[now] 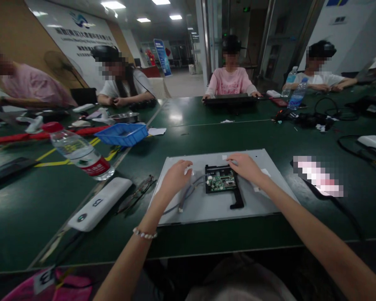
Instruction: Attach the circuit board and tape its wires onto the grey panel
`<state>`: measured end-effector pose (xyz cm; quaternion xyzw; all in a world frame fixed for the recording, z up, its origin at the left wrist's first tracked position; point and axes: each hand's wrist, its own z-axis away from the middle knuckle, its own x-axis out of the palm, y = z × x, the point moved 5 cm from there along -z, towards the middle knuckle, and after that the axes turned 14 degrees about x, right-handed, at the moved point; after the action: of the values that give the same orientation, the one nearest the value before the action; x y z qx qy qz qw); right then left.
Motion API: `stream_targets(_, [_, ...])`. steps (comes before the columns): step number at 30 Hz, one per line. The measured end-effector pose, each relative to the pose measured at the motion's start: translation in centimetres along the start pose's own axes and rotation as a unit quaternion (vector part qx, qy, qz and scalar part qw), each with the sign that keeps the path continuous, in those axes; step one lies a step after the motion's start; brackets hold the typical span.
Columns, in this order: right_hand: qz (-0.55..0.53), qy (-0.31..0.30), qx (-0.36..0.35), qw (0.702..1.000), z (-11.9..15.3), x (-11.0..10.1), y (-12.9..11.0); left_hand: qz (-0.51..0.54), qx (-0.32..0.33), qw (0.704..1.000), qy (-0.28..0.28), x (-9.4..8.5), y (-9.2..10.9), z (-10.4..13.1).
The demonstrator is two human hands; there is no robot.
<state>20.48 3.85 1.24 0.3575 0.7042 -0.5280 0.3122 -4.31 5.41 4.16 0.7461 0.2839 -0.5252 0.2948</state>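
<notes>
A pale flat panel (203, 211) lies on the table in front of me. On it sits a black plastic bracket (237, 200) framing a green circuit board (221, 180), with a grey cable (188, 191) running off to the left. My left hand (177, 177) hovers over the panel's left part near the cable, its thumb and fingers curved and apart. At the bracket's upper right corner, my right hand (246, 166) has its thumb and fingertips closed on the edge; the exact contact is partly hidden.
Left of the panel are eyeglasses (136, 194), a white power bank (100, 205), a tilted water bottle (81, 154) and a blue basket (123, 134). A phone (318, 177) lies to the right. Several people sit across the table, one with a dark panel (233, 100).
</notes>
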Motion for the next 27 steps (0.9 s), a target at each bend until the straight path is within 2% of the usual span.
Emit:
stream_targets(5, [0.01, -0.013, -0.002, 1.0, -0.3, -0.4, 0.0, 0.066, 0.036, 0.997, -0.022, 0.9, 1.4, -3.0])
stream_targets(8, [0.029, -0.005, -0.006, 1.0, -0.8, -0.5, 0.0, 0.04, 0.037, 0.997, -0.045, 1.6, 2.0, -4.4])
stream_targets(11, [0.041, -0.007, -0.011, 0.999, -1.7, -0.4, 0.2, 0.018, 0.038, 0.999, -0.027, 2.1, 2.4, -4.9])
stream_targets(15, [0.063, -0.027, -0.053, 0.996, -3.1, -0.3, 0.5, 0.055, 0.119, 0.991, -0.001, 2.7, 3.7, -4.3])
stream_targets(19, [0.087, -0.052, -0.11, 0.989, -4.2, 0.0, 0.3, 0.095, 0.191, 0.976, -0.038, 3.1, 4.9, -2.8])
stream_targets(23, [0.12, -0.066, -0.128, 0.982, -4.8, 0.6, 0.2, 0.115, 0.194, 0.968, -0.112, 3.7, 5.2, -1.6])
stream_targets(27, [0.161, -0.071, -0.105, 0.979, -4.8, 1.2, 0.2, 0.118, 0.18, 0.966, -0.145, 4.0, 5.1, -1.2])
